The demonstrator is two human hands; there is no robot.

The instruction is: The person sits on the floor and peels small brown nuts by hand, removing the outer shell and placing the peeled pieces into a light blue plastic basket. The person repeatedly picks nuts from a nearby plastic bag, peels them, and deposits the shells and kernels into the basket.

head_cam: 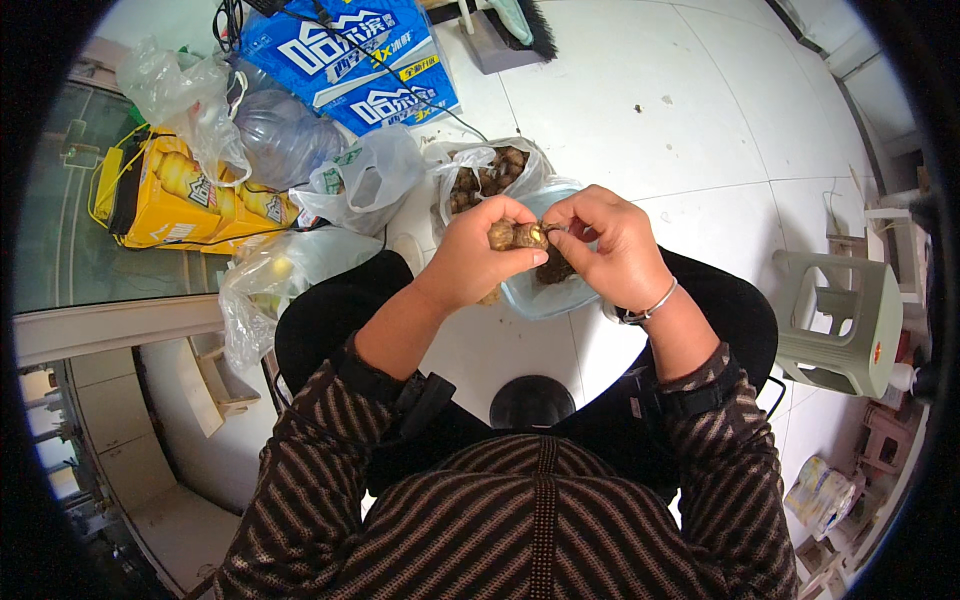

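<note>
Between the thumb and fingers of my left hand (472, 251) is a short, knobbly brown root (517, 236) with a small bare yellow patch near its end. My right hand (611, 240) pinches that end with thumb and forefinger; what exactly lies between the fingertips is too small to tell. Below both hands stands a pale blue plastic basin (562, 300), which holds dark brown scraps (553, 271). Just beyond my left hand, an open white plastic bag (536, 161) holds several more brown roots (495, 176).
Blue beer cartons (360, 60), a clear plastic jug (281, 135), plastic bags (367, 176) and a yellow carton (195, 199) crowd the left. A dustpan (499, 45) lies far ahead. To my right stands a pale green plastic stool (840, 322) on the white tiled floor (697, 97).
</note>
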